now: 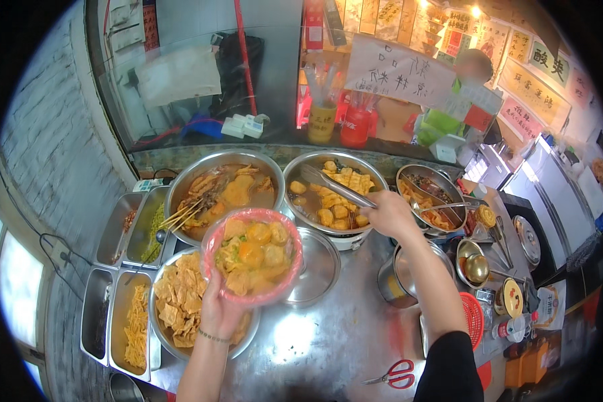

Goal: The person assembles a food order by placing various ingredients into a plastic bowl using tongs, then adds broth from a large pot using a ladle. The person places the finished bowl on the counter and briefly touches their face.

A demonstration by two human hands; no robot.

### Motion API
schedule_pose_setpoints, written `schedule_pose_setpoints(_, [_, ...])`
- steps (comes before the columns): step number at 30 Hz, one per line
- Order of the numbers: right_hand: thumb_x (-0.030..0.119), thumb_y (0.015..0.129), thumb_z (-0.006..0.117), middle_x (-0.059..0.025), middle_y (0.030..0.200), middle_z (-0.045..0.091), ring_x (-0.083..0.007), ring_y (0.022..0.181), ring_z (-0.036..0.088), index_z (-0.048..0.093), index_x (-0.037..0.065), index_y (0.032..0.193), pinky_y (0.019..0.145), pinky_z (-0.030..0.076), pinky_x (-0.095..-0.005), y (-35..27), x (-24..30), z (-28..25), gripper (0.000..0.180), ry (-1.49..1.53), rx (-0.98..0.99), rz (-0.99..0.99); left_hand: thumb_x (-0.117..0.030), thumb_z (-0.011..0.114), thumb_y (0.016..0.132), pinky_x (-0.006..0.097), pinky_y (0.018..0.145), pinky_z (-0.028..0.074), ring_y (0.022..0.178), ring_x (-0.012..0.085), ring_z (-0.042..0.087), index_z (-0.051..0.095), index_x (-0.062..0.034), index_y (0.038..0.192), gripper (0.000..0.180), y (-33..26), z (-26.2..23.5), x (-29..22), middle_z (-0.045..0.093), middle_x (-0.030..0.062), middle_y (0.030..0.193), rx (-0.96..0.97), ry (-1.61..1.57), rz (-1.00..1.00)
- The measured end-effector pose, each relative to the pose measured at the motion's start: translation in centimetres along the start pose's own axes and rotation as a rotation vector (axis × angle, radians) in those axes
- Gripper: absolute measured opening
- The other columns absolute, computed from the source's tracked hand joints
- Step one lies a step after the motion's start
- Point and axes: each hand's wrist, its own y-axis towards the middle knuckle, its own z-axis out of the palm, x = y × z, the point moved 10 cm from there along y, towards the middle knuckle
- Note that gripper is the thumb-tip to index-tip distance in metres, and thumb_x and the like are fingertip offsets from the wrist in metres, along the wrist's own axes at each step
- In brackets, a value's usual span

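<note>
Through the rig I am working with two bare hands, well apart from each other. My left hand (222,303) is clasping a bowl (297,264) with a pink lining from its near left side, and the bowl is sitting just beyond that palm, carrying round pieces, greens and broth. My right hand (388,213) is closing around metal tongs (345,189), which are pointing away to its left over a pot (335,153) of tofu and balls; whether the tips are touching food I cannot tell. Another pot (168,194) is standing beyond my left hand, with wooden sticks (189,214) leaning over its rim. Fried sheets (179,285) are lying left of that hand, a round lid (318,268) is resting between both hands, and red-handled scissors (400,374) are lying nearer me than my right hand, beside the black sleeve (451,368)
</note>
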Motion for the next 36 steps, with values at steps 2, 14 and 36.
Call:
schedule_pose_setpoints(2, [0.02, 0.08, 0.061, -0.0212, 0.095, 0.067, -0.0332, 0.091, 0.066, 0.069, 0.0, 0.093, 0.08, 0.052, -0.0412, 3.7, -1.7, 2.7, 0.025, -0.17, -0.035, 0.05, -0.043, 0.043, 0.098, 0.052, 0.109, 0.032, 0.134, 0.0351, 0.036, 0.028, -0.0069, 0.144, 0.06, -0.2, 0.4, -0.1, 0.034, 0.0151, 0.147, -0.003, 0.002, -0.015])
schedule_pose_setpoints(14, [0.012, 0.077, 0.059, -0.0168, 0.098, 0.068, -0.0303, 0.095, 0.066, 0.068, 0.003, 0.092, 0.081, 0.052, -0.0394, 4.9, 1.4, 4.7, 0.02, -0.487, 0.198, -0.075, -0.041, 0.048, 0.096, 0.05, 0.108, 0.035, 0.132, 0.0314, 0.039, 0.03, -0.0074, 0.144, 0.061, -4.2, -4.3, -4.7, 0.038, 0.0128, 0.146, -0.116, 0.074, 0.122])
schedule_pose_setpoints(36, [0.019, 0.075, 0.066, -0.017, 0.095, 0.069, -0.0302, 0.093, 0.066, 0.069, 0.002, 0.092, 0.079, 0.052, -0.0391, 6.3, 4.5, 4.1, 0.024, -0.47, 0.131, -0.109, -0.04, 0.052, 0.095, 0.048, 0.107, 0.036, 0.13, 0.0311, 0.042, 0.032, -0.0052, 0.143, 0.062, -4.6, -4.4, -4.5, 0.041, 0.0132, 0.143, -0.122, 0.07, 0.107])
